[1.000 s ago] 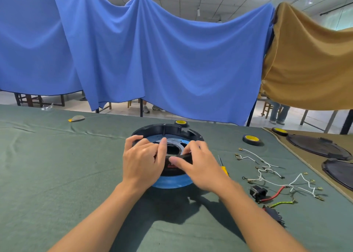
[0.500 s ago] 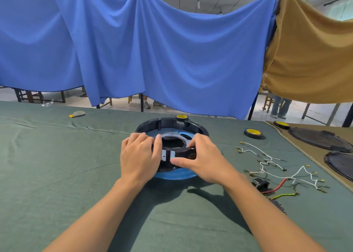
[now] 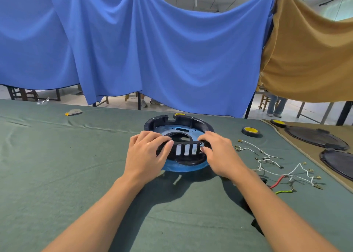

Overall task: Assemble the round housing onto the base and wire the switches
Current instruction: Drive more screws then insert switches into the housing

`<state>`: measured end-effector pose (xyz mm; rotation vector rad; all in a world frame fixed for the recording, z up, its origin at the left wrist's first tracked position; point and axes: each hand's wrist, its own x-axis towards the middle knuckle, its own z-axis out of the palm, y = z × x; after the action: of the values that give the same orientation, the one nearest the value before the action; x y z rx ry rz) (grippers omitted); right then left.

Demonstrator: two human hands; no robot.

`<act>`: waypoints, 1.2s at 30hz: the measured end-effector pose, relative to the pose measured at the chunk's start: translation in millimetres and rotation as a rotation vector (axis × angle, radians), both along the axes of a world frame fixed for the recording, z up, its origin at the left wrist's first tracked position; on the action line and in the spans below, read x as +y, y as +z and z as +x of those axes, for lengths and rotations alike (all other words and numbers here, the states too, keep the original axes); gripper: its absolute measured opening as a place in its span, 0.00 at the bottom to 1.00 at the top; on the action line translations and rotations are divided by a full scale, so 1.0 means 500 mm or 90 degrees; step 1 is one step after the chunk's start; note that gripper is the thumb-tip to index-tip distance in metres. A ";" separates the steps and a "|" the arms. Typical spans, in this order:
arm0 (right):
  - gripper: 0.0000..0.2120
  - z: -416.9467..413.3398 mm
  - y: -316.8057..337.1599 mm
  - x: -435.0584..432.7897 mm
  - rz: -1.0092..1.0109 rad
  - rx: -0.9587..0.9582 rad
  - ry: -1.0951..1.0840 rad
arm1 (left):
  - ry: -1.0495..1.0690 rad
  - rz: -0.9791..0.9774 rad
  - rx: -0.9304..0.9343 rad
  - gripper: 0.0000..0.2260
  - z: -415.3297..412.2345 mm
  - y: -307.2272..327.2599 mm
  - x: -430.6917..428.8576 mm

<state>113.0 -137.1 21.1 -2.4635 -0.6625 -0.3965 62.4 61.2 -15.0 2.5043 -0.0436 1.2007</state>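
Observation:
A round blue base (image 3: 184, 168) with a black rear rim (image 3: 193, 120) lies on the green cloth in the middle. On its near side sits a black round housing (image 3: 186, 150) with several white slots facing me. My left hand (image 3: 146, 153) grips the housing's left end and my right hand (image 3: 219, 152) grips its right end. A bundle of white, red and green wires (image 3: 271, 165) with brass terminals lies to the right of the base. The switches are hidden or too small to tell.
Yellow-hubbed black wheels (image 3: 250, 131) lie at right, one (image 3: 179, 115) behind the base. Black round covers (image 3: 315, 137) rest on a tan cloth at far right. A small grey-yellow object (image 3: 74, 111) lies far left. Blue and tan sheets hang behind the table.
The housing has turned so its slotted white-backed wall now faces me. Both hands have spread apart to its two ends. The view has tilted slightly upward.

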 end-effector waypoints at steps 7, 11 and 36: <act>0.19 0.001 0.026 -0.034 -0.012 0.089 0.010 | -0.004 0.044 -0.017 0.16 -0.008 -0.001 -0.020; 0.15 -0.033 0.046 -0.063 -0.004 0.085 0.044 | 0.008 0.101 -0.026 0.13 -0.015 0.002 -0.050; 0.11 -0.133 0.062 -0.236 -0.377 0.236 0.213 | 0.026 0.182 0.045 0.16 -0.023 -0.021 -0.098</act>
<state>46.6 -255.2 52.1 -2.7710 -1.1210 0.4398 50.9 12.4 -25.3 2.8049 -0.1583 1.1937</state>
